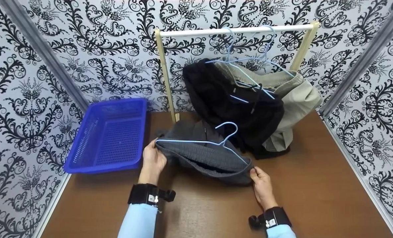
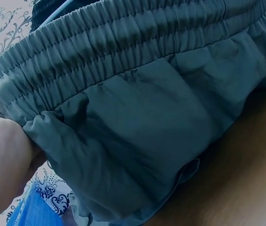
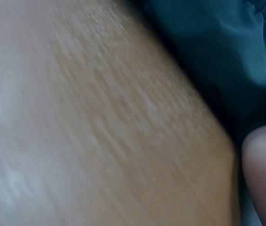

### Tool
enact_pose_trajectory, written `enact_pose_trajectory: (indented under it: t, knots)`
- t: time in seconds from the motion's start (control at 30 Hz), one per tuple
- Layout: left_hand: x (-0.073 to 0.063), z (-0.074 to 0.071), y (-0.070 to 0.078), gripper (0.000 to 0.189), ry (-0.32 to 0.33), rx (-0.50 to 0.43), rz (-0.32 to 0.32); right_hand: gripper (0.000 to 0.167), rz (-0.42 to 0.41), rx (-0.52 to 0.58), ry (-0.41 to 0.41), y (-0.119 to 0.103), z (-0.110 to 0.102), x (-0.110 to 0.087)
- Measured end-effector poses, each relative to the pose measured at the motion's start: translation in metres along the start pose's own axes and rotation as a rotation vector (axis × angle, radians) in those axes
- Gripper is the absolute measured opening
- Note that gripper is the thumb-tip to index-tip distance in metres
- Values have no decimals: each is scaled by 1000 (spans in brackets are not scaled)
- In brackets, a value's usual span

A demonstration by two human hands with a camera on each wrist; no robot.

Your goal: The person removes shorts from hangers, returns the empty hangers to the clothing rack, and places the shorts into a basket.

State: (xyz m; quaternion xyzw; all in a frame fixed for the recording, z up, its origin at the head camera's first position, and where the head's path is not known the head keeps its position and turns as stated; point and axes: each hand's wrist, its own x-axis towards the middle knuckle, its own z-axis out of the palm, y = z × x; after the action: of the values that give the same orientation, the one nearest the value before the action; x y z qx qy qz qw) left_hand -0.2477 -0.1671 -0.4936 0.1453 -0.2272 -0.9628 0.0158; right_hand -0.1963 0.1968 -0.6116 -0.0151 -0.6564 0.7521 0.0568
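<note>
- Dark grey elastic-waist pants (image 1: 209, 155): centre of the frame, waistband spread and opening toward the viewer.
- Light blue wire hanger (image 1: 223, 144): set along the far edge of the waistband, shoulders reaching toward both corners, hook pointing up.
- Left hand (image 1: 155, 160): pinches the waistband's left corner, at the hanger's end.
- Right hand (image 1: 262, 186): thumb and fingers pinch the waistband's right corner.
- Garment rack (image 1: 196, 32): upper centre to upper right; black drawstring pants (image 1: 213, 96) and beige pants (image 1: 304, 102) hang from its rod, black in front.
- Blue perforated plastic basket (image 1: 120, 142): left of the frame, on the brown tabletop (image 1: 315, 188), apart from the left hand.
</note>
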Motion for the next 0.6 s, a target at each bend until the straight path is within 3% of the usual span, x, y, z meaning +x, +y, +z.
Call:
enact_pose_trajectory:
  t: [0.3, 0.43, 0.6]
  knots:
    - [-3, 7, 1, 36, -31, -56, 10, 25, -35, -41, 59, -14, 8, -1]
    - [-3, 10, -1, 39, -37, -30, 20, 28, -45, -58, 76, -19, 10, 0]
    - [-6, 11, -4, 49, -103, -10, -10, 31, -59, -51, 92, -26, 14, 0]
